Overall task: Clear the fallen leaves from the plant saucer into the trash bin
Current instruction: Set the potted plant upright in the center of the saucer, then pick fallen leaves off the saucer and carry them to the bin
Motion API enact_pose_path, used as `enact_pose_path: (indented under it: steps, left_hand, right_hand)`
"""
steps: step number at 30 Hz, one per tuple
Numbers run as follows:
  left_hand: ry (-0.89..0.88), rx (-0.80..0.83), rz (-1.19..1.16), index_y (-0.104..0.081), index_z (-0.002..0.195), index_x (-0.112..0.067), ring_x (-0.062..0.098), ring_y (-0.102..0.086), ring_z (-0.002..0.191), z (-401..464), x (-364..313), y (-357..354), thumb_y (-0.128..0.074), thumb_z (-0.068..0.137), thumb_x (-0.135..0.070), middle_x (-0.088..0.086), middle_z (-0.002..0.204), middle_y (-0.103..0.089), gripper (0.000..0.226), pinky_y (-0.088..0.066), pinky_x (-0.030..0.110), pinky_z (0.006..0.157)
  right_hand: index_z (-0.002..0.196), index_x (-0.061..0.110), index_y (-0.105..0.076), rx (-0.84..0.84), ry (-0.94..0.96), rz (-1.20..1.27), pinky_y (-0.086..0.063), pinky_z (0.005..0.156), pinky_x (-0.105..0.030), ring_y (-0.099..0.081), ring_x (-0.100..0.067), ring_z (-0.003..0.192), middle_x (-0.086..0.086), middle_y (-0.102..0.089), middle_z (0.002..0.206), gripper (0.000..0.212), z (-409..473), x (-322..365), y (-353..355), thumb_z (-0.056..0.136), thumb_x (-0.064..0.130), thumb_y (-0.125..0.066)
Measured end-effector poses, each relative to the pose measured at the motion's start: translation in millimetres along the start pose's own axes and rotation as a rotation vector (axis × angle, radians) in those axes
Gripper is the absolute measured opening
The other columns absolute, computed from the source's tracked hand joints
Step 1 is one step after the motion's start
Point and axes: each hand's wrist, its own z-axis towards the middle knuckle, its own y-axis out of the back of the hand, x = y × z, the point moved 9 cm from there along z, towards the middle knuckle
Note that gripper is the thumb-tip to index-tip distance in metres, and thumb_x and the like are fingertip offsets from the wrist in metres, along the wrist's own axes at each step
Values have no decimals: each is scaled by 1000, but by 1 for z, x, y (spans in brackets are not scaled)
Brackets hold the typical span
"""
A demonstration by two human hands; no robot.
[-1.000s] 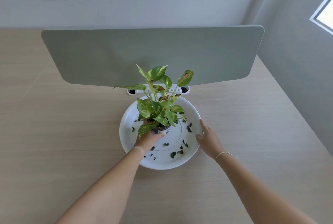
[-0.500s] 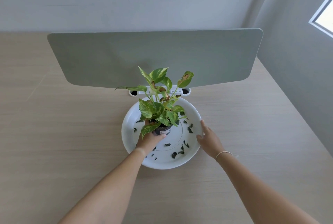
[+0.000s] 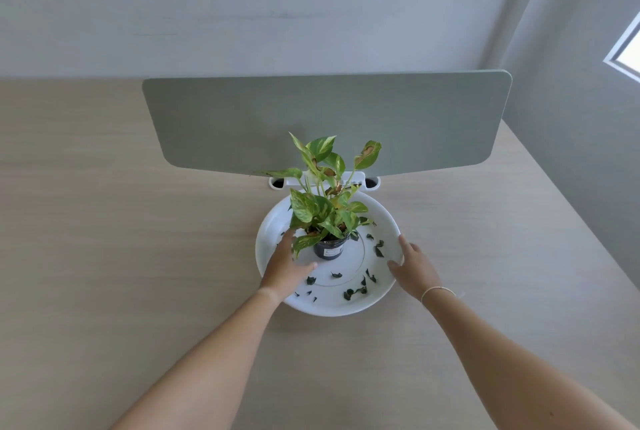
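Observation:
A white round saucer (image 3: 332,310) lies on the wooden desk. In its middle stands a small black pot (image 3: 330,250) with a green, yellow-flecked plant (image 3: 323,208). Several dark fallen leaves (image 3: 353,292) are scattered over the saucer's near and right parts. My left hand (image 3: 285,268) hovers over the saucer's left side, just left of the pot, with its fingers apart and nothing in it. My right hand (image 3: 414,267) holds the saucer's right rim, thumb inside the rim. No trash bin is in view.
A grey-green divider panel (image 3: 325,124) stands upright right behind the saucer, fixed by a white bracket (image 3: 372,183). The desk (image 3: 138,256) runs wide to the left; its right edge (image 3: 571,218) slants along a grey wall. A window (image 3: 627,52) is at the far right.
My left hand has let go of the pot and moved a little left, fingers spread. The pot stands uncovered. My right hand stays on the rim.

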Motion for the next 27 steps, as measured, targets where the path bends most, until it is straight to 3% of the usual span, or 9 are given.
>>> enact_pose_path:
  steps: [2,6,8,12,23,27]
  left_hand:
    - [-15,-5,22,-28,144,-32,17,-38,139,-2,1,6,-69,82,-16,-7,149,-38,76,-38,28,107]
    - [-8,-4,102,-27,147,-28,18,-39,136,-7,1,13,-63,87,-17,-4,153,-32,71,-41,17,77]
    - [-14,-6,163,-28,147,-24,17,-44,128,-9,-1,15,-56,91,-14,-2,153,-32,64,-38,19,83]
    - [-27,-6,268,-31,146,-19,19,-36,139,-7,-3,19,-47,93,-9,-1,154,-30,57,-32,22,100]
    - [-34,67,515,-34,146,-16,21,-33,140,21,-7,22,-41,90,-7,3,152,-30,58,-37,35,106]
    - [-12,97,590,-42,141,-20,23,-39,135,28,1,17,-42,88,-10,2,150,-34,54,-43,36,100]
  right_hand:
    - [149,16,-19,-7,16,-2,-44,96,-35,-50,-28,123,-7,-36,147,65,-3,3,1,91,22,-49]
    - [147,14,-26,-23,42,-36,-46,96,-36,-52,-28,121,-5,-33,149,62,-10,9,2,90,21,-50]
    - [145,13,-30,-56,72,-80,-45,98,-36,-49,-28,123,-5,-35,147,60,-11,12,5,89,19,-50]
    - [144,11,-34,-89,126,-123,-40,107,-34,-43,-24,130,-4,-39,146,57,-11,21,10,89,16,-50]
    - [143,14,-37,-55,271,-337,-24,117,-30,-34,-21,139,-2,-38,150,53,8,43,2,91,8,-41]
    - [139,15,-45,-25,310,-398,-29,114,-30,-41,-22,134,-1,-45,146,50,20,49,-10,90,6,-40]
